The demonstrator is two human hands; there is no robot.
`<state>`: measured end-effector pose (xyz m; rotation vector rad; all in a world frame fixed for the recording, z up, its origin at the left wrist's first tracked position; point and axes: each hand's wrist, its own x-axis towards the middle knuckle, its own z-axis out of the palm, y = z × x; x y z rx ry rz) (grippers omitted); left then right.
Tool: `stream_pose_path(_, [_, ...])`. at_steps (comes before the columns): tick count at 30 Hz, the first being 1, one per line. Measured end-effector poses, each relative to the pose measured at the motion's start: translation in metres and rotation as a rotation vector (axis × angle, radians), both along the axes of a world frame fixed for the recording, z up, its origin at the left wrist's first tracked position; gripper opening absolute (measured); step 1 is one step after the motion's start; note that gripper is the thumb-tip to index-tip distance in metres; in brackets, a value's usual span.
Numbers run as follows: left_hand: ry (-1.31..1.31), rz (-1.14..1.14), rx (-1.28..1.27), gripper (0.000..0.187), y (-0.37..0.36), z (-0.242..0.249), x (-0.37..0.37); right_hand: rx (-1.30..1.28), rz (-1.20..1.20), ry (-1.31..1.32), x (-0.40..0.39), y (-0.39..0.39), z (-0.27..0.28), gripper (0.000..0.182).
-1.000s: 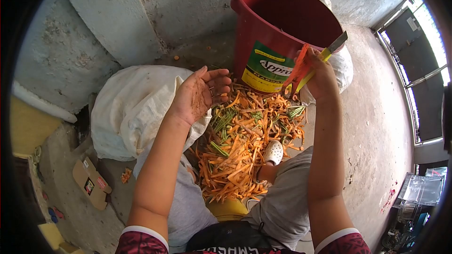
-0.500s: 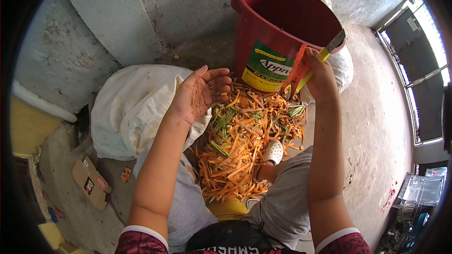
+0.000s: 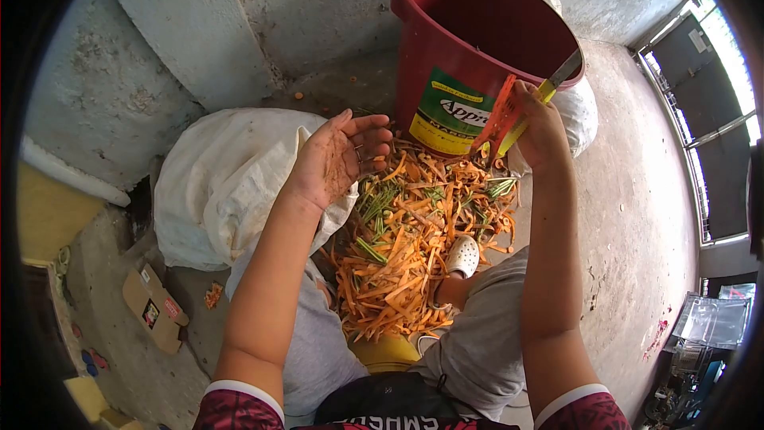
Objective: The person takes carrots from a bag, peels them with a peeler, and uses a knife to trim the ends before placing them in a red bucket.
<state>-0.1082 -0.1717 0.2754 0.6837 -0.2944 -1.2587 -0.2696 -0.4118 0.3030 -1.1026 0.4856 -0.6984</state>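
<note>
My left hand (image 3: 342, 153) is raised palm up with its fingers apart, holding nothing, beside the white sack (image 3: 239, 167). Dirt marks its palm. My right hand (image 3: 543, 123) is closed round a yellow-handled knife (image 3: 567, 72) and an orange peeler (image 3: 503, 115), in front of the rim of a red bin (image 3: 430, 40). The knife's blade points up to the right. Below both hands lies a heap of orange peelings (image 3: 406, 271) with some green stems (image 3: 380, 203).
Between my legs, a foot in a white clog (image 3: 462, 256) touches the heap. Flattened cardboard (image 3: 155, 309) lies at the left. Another white sack (image 3: 579, 115) stands behind the bin. A clear plastic container (image 3: 714, 320) is at the far right.
My right hand has turned slightly, and the orange peeler has shifted a little with it. My left hand stays in place.
</note>
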Motion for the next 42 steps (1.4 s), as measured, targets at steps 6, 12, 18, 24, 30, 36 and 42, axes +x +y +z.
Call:
stream_pose_path(6, [-0.096, 0.051, 0.065, 0.030, -0.001, 0.000, -0.003, -0.016, 0.013, 0.014, 0.000, 0.005, 0.004, 0.016])
stream_pose_path(12, [-0.110, 0.058, 0.025, 0.019, 0.002, -0.008, -0.001, 0.007, 0.022, 0.017, 0.000, 0.003, 0.002, 0.015])
stream_pose_path(18, [-0.132, 0.072, -0.129, 0.029, 0.000, 0.003, -0.009, 0.015, 0.021, 0.021, 0.000, 0.002, 0.000, 0.014])
stream_pose_path(24, [-0.073, 0.079, -0.254, 0.043, 0.001, 0.006, -0.004, 0.013, 0.024, 0.016, 0.001, 0.003, 0.000, 0.014])
stream_pose_path(30, [0.028, 0.072, -0.257, 0.042, 0.000, 0.009, -0.005, 0.003, 0.040, 0.018, 0.001, 0.007, 0.002, 0.016])
stream_pose_path(36, [0.000, 0.052, -0.239, 0.040, -0.001, 0.008, -0.006, -0.008, 0.064, 0.040, 0.001, 0.006, 0.001, 0.017])
stream_pose_path(42, [0.023, 0.042, -0.248, 0.039, -0.001, 0.007, -0.006, -0.013, 0.063, 0.036, 0.002, 0.007, 0.001, 0.018])
